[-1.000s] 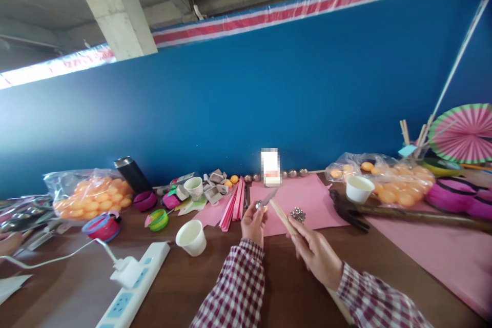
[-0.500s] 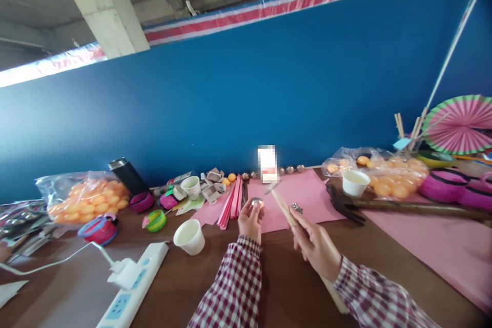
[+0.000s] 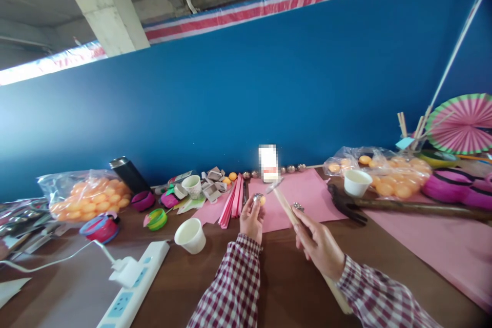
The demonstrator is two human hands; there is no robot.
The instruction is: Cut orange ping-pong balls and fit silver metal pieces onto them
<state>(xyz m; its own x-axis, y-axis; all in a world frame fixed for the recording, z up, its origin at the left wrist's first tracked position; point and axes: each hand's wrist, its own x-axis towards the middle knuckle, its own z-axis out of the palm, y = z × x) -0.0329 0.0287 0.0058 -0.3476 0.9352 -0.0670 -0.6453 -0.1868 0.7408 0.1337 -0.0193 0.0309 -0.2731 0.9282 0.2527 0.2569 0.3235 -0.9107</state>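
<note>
My left hand is raised over the brown table and pinches a small ball, silver on one side and orange on the other, between its fingertips. My right hand grips a long wooden-handled tool whose thin metal tip points up and left, close to the ball. Just past my right fingers a small cluster of silver beads lies on pink paper. Both sleeves are red-and-white check.
White paper cups stand left and right of my hands. Bags of orange balls, a white power strip, a black flask, folded pink paper strips, a dark hammer-like tool and paper fans crowd the table.
The view has shifted slightly. My left hand has lifted the ball a little, and the tool's tip now sits a bit to the right of it.
</note>
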